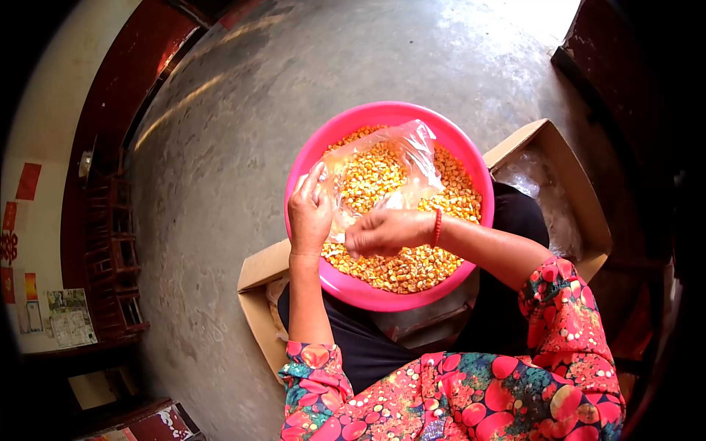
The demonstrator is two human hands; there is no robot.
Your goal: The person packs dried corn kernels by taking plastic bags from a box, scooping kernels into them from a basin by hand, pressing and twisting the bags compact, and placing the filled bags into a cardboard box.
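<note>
A pink basin (382,302) full of dried corn kernels (412,273) stands at my lap. Over the kernels lies a clear plastic bag (421,151), its film spread across the basin's middle. At the basin's left rim, my left hand (309,213) pinches the bag's edge between thumb and fingers. My right hand (390,232), with a red band at the wrist, is closed above the kernels at the bag's near side. What its curled fingers hold is hidden. Kernels show through and around the film.
To the right is an open cardboard box (588,213) with clear plastic bags (535,184) inside. Another cardboard box (259,275) stands at the left by my leg. Stacked wooden stools (114,253) line the left wall. The floor (213,184) is grey concrete.
</note>
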